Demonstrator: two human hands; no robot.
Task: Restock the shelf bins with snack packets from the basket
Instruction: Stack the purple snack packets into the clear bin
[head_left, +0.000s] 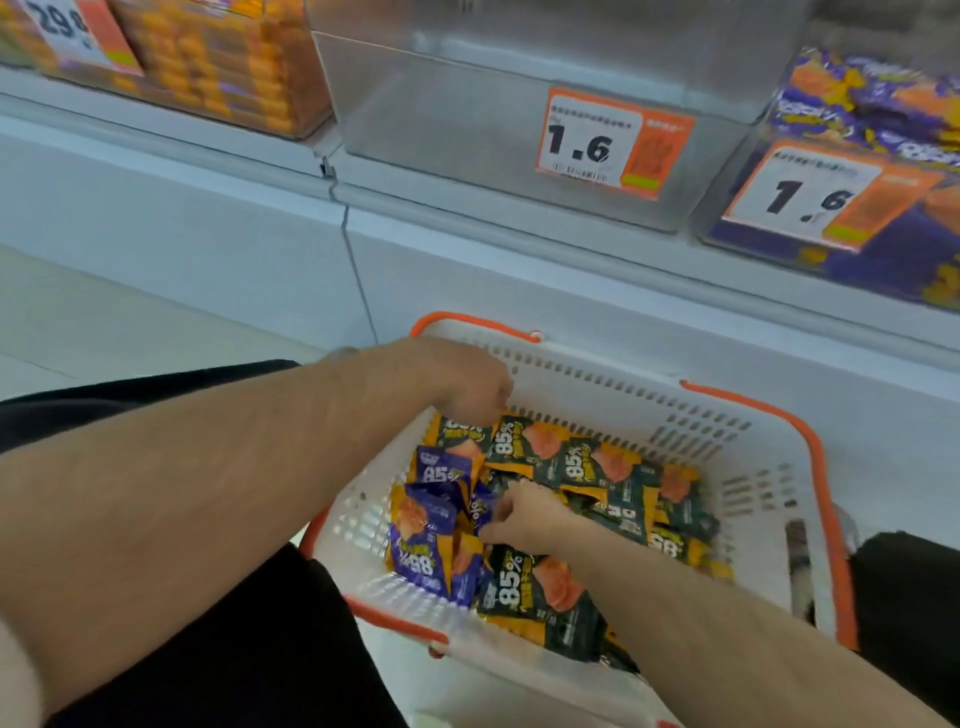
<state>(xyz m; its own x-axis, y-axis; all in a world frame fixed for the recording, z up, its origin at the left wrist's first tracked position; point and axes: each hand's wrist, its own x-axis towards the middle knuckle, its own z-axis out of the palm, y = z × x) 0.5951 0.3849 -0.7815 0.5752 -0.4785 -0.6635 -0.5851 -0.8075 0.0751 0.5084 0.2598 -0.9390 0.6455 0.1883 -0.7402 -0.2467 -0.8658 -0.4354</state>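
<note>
A white basket (613, 379) with orange handles sits on the floor below the shelf. It holds several dark green snack packets (524, 441) marked 85% and several purple ones (431, 556). My left hand (462, 379) hangs over the basket's far left corner, its fingers curled down onto a green packet there; whether it grips the packet is hidden. My right hand (524, 514) reaches into the middle of the pile, with its fingers touching a purple packet. Above, a clear shelf bin (452, 104) with a 1.6 price tag (613, 140) stands empty.
To the right of the empty bin is a bin of purple packets (878, 104) with its own 1.6 tag (826, 197). At the upper left stands a bin of orange packets (218, 57). The white shelf base (467, 260) runs behind the basket. My dark-clothed knees flank the basket.
</note>
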